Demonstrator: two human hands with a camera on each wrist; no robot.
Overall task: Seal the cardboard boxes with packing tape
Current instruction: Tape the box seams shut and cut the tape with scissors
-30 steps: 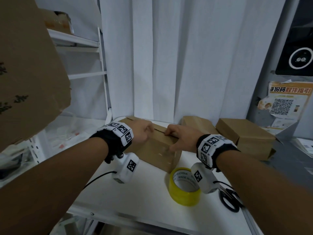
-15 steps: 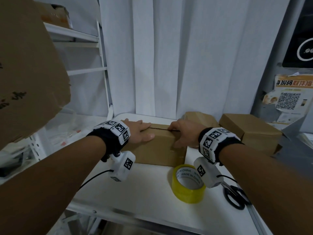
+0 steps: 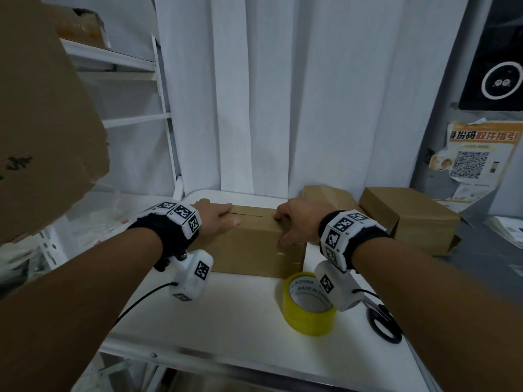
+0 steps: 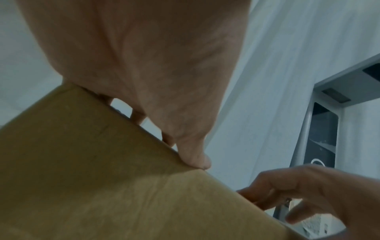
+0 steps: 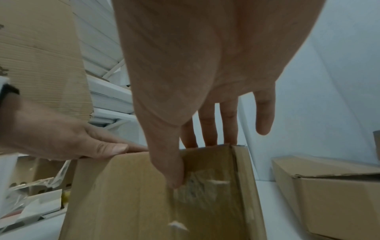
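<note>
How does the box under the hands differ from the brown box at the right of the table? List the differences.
The box under the hands lies near the table's middle, with the left hand flat on top and the right hand over its right end; the right-hand box sits untouched by the wall. The first shows a dark open seam along its top; the other's top looks unbroken. Both are plain brown cardboard on the white table.

We see a dim, bluish, evenly lit scene in the head view, with straight lines bowing towards the edges. Soft shadows lie under the tape roll (image 3: 308, 306) on the white table (image 3: 226, 321). Both wrist views are softer and grainy; the nearest skin of the left hand (image 4: 144, 65) and right hand (image 5: 195, 56) is blurred and shaded.
</note>
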